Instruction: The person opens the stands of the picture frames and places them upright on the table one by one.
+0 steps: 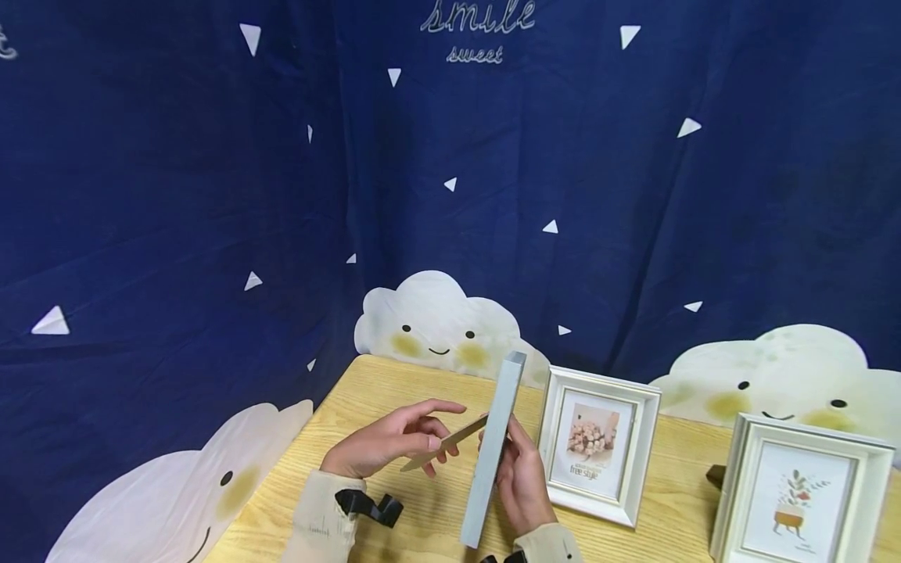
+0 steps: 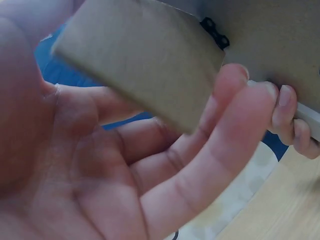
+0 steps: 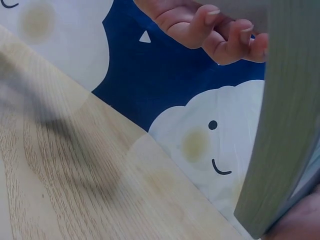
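Note:
A light grey-blue picture frame [image 1: 495, 453] stands nearly edge-on over the table in the head view. My right hand [image 1: 524, 485] grips it from the right side, fingers at its edge. From its back, a brown board stand [image 2: 140, 55] juts out to the left, joined by a small black hinge [image 2: 215, 34] in the left wrist view. My left hand [image 1: 390, 442] holds that stand, with the thumb along it and the fingers loosely curled beneath. In the right wrist view the frame's side covers the right edge, hiding most of the right hand.
On the wooden table [image 1: 380, 383], a white picture frame [image 1: 629, 453] with a flower print stands just right of my right hand. Another white frame [image 1: 866, 500] with a plant print stands further right. A dark blue curtain [image 1: 450, 234] with clouds hangs behind.

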A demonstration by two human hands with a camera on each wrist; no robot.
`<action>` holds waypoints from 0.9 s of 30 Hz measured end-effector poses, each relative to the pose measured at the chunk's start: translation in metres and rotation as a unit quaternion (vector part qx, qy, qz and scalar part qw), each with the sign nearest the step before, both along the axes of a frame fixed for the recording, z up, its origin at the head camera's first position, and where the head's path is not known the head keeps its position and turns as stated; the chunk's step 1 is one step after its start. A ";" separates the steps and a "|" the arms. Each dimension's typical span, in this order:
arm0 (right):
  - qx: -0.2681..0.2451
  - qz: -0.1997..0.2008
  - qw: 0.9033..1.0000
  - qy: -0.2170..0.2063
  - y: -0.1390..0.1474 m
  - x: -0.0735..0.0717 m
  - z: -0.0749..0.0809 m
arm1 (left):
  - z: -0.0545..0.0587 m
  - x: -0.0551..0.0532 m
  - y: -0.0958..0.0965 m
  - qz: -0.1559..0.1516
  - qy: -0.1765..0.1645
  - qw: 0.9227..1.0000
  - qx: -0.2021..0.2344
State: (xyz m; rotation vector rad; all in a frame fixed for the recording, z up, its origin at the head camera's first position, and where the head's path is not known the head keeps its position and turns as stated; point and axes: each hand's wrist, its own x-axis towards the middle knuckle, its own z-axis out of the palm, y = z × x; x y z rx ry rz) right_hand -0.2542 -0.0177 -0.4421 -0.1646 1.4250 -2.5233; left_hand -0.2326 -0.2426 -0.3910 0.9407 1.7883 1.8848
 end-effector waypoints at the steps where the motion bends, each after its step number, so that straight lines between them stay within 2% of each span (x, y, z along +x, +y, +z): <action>1: 0.005 -0.004 1.000 -0.004 0.000 0.000 0.000 | 0.000 0.000 0.000 0.005 0.003 1.000 0.000; 7: -0.001 -0.016 1.000 -0.006 0.000 -0.001 -0.002 | 0.000 -0.001 -0.003 0.020 0.012 1.000 0.001; 11: -0.009 -0.011 1.000 0.009 0.001 0.000 -0.003 | -0.002 -0.003 -0.006 0.035 -0.002 0.999 -0.003; 13: -0.013 -0.011 1.000 0.012 0.001 0.000 -0.003 | -0.004 -0.004 -0.008 0.057 -0.010 0.998 -0.011; 16: -0.012 -0.017 1.000 0.018 0.001 -0.001 -0.003 | -0.007 -0.006 -0.012 0.115 -0.011 0.993 -0.028; 18: -0.010 -0.023 0.999 0.023 0.002 -0.002 -0.003 | -0.010 -0.008 -0.014 0.167 -0.004 0.985 -0.038; 21: -0.011 -0.032 0.999 0.033 0.002 -0.003 -0.002 | -0.013 -0.012 -0.016 0.247 0.001 0.968 -0.041; 24: -0.013 -0.038 0.998 0.045 0.000 -0.004 -0.003 | -0.014 -0.013 -0.015 0.327 0.000 0.944 -0.046; 27: -0.002 -0.049 0.998 0.050 -0.001 -0.004 -0.002 | -0.015 -0.016 -0.012 0.406 0.005 0.911 -0.070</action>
